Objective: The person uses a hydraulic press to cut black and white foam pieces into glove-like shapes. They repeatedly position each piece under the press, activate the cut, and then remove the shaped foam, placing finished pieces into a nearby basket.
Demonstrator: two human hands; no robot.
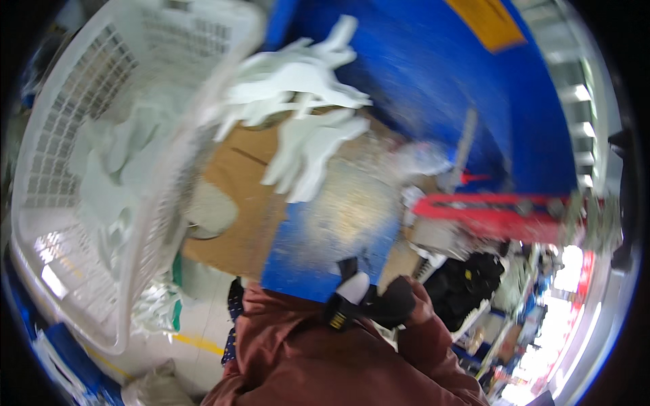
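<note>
My right hand (421, 306) is low in the view, right of centre, close to my body. Its fingers seem closed round the rounded end of a black strap-like thing (371, 310) with a pale oval part; blur and overlap hide the exact grip. My left hand does not show. Ahead, on brown cardboard (237, 166), lie several curved white plastic-looking pieces (308, 145). A blue surface (291, 254) in front of me carries a patch of pale dust or crumbs (352, 210).
At left, a large white slatted basket (128, 291) holds more white pieces. A red long-handled object (487, 210) juts in from the right, near a thin metal strip (466, 145). Blue panels (433, 61) rise behind. Black cloth (467, 284) lies at right.
</note>
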